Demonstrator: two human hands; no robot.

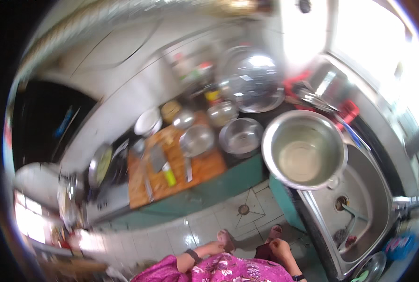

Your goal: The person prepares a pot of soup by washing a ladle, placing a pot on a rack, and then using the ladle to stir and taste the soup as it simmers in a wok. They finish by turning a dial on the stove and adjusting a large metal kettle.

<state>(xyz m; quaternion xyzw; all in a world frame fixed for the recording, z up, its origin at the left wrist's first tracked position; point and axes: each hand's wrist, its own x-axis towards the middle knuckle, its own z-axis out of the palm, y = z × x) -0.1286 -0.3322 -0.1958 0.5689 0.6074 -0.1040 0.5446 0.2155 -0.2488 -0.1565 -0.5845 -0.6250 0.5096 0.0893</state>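
My left hand hangs low in front of the pink patterned garment, close to its front hem. On the other side my right hand is lowered beside the dark trousers, its fingers curled. Nothing shows clearly in either hand; blur and the angle hide the fingertips. Ahead of my right hand, a large metal basin with pale liquid in it rests at the counter corner, overlapping the sink rim. A wooden cutting board on the counter carries a cleaver with a bright green handle and a metal ladle or pan.
At right is a stainless-steel sink, with a scouring pad inside. A metal pot and a large shiny lid stand behind the board. A red basket holds utensils. The tiled floor has a round drain.
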